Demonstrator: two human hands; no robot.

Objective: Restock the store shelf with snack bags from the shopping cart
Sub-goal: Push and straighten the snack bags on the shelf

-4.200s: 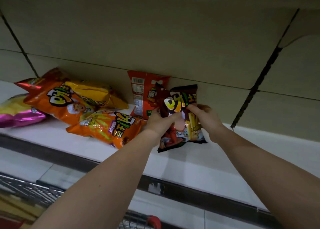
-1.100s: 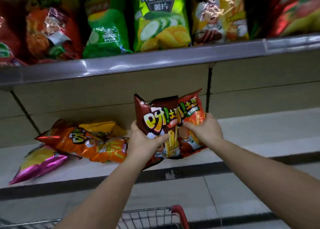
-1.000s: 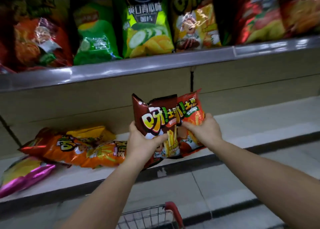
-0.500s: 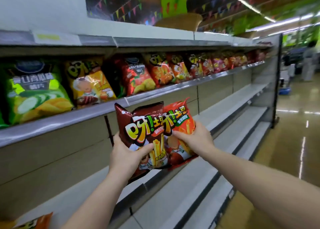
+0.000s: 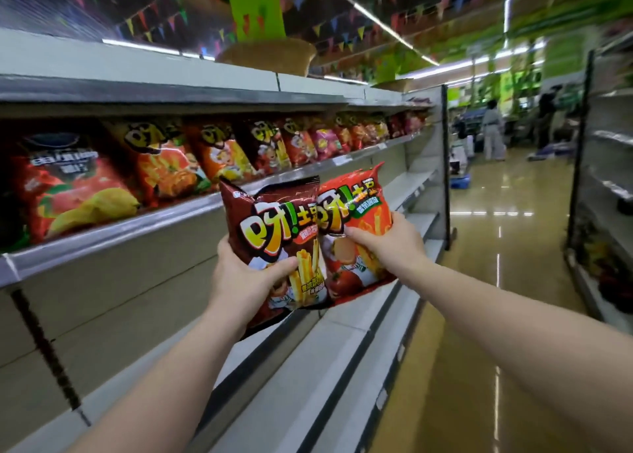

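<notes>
Clearly the restocking is mid-way, with two bags in transit rather than shelved. The left hand (image 5: 248, 274) grips the dark brown snack bag (image 5: 274, 243) by its lower left side, thumb across the front and fingers wrapped behind. The right hand (image 5: 385, 243) pinches the orange-red snack bag (image 5: 356, 226) near its middle, thumb on the front, the other fingers behind the pack. The two bags are held upright in the air side by side, the brown one overlapping the edge of the red one, both just in front of the shelving and touching no shelf.

Beyond them, the upper shelf (image 5: 113, 230) already carries a full row of standing snack bags (image 5: 164, 165) stretching down the aisle, so that level looks stocked. The shelf below it (image 5: 308, 367), running under the held bags, shows only bare board in this view, and the lower shelves further along (image 5: 411, 188) look bare too. That suggests plenty of space left to fill. The shopping cart is out of view, so how many bags remain in it cannot be told. Down the aisle the floor (image 5: 496, 247) shines, and a person (image 5: 493, 130) stands far off, blurred.

What is left, at the least: choose a spot for these two bags and stand them there.
</notes>
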